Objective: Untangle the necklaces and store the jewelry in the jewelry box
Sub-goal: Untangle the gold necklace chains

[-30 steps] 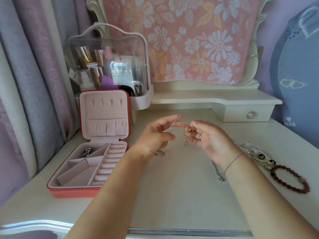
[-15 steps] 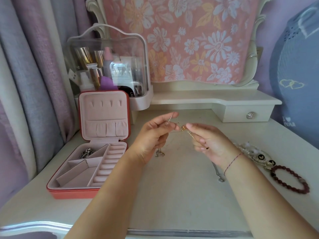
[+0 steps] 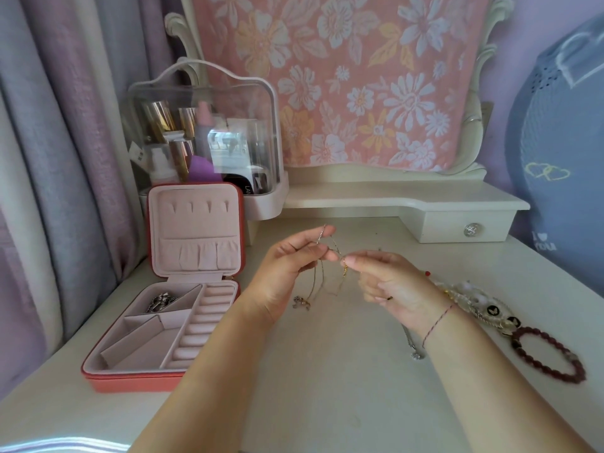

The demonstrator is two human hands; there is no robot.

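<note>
Your left hand pinches the necklaces high up. A silver strand sticks up past the tip of your raised forefinger, and the fingers below it are curled round the chains. Your right hand meets it from the other side, thumb and forefinger pinched on a gold strand, with a small gold clasp hanging just under those fingertips. The two sets of fingertips are almost touching, so the knot sits right between them, above the dressing table. From there, thin loops drop down between your palms, and a small pendant dangles lowest, under your left hand. Whether it touches the tabletop cannot be told.

The jewelry box stands open, well to the left of your left forearm, with its lid upright. A silver piece lies in its back left compartment. Beside your right wrist lie a pale beaded piece and a dark red bead bracelet. A silver chain shows from under that wrist.

Half a second ago the gold strand lay stretched along your right fingers, and only the pendant showed below your hands. Now your right fingertips sit a little lower and slack loops hang in plain sight. A second ago a small gold piece hung free between your hands, and now the clasp is tucked close beneath your right grip. The box and the pieces on the table have not moved.
</note>
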